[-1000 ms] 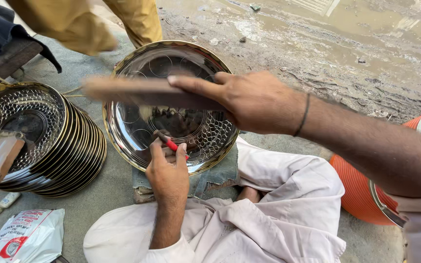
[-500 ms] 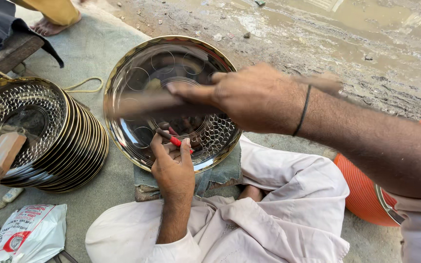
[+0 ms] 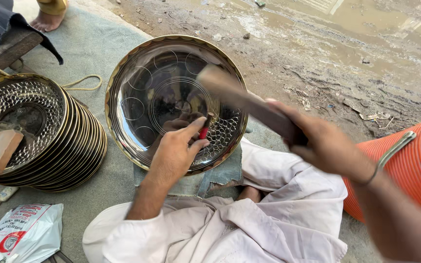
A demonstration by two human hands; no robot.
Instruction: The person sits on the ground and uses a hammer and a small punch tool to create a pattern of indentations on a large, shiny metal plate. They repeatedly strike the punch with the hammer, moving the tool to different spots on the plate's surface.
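Left grip (image 3: 174,156) around red-handled punch (image 3: 204,131)

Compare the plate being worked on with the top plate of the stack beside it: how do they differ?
The plate being worked on lies alone on a cloth pad; the top plate of the stack caps a pile. The worked plate bears a dimpled pattern only near the punch in the left hand, elsewhere just scribed circles; the stack's top plate is patterned across its whole ring. Both are round, shiny metal with brassy rims.
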